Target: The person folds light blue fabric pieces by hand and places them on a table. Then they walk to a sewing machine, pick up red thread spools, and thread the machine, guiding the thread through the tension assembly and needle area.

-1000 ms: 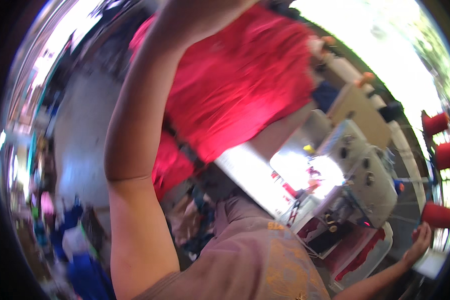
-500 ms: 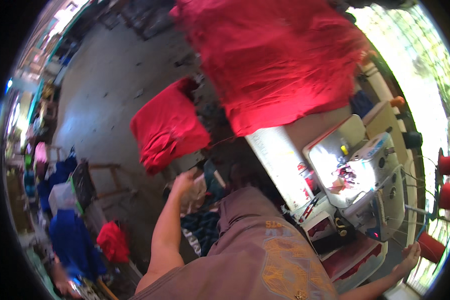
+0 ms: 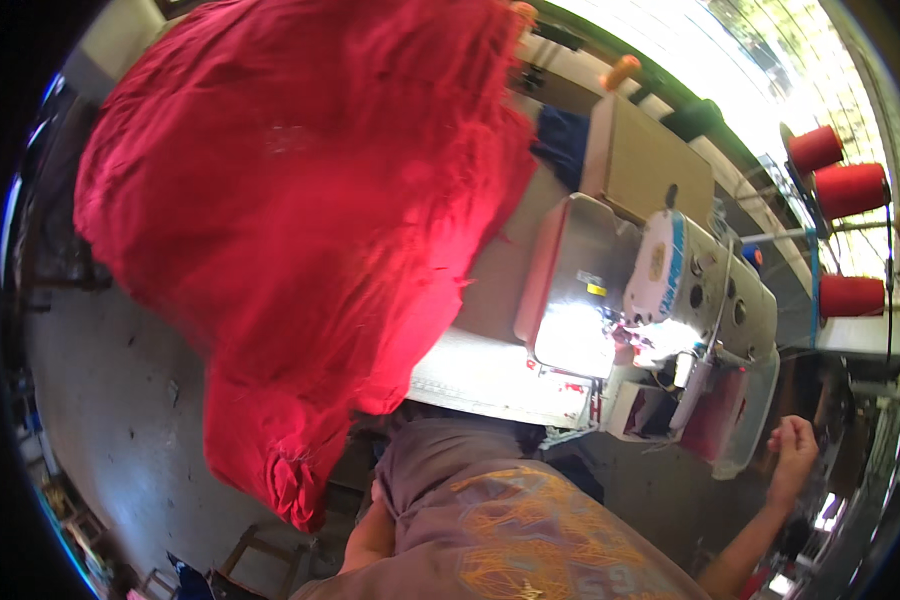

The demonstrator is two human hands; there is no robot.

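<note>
My right hand [image 3: 794, 445] is held in the air beside the clear plastic bin [image 3: 760, 415] at the sewing machine's near end. Its fingers are curled in and no object shows in them. My left hand [image 3: 376, 500] is down beside my lap, its fingers hidden by my shorts. Near it hangs the lower end of a large heap of red cloth [image 3: 300, 200], which covers the left of the sewing table [image 3: 490, 385]. The white sewing machine [image 3: 705, 290] stands to the right, its lamp lighting the needle area. Red cloth also lies in the bin.
Several red thread cones [image 3: 850, 190] stand on a rack at the right, by a bright barred window. A cardboard box [image 3: 645, 155] sits behind the machine. Dark blue cloth [image 3: 560, 145] lies next to it. A wooden stool [image 3: 260, 555] stands on the floor at lower left.
The view has swung toward the machine and window. My left hand has drawn back from the small red cloth pile to my side. My right hand's fingers have curled in.
</note>
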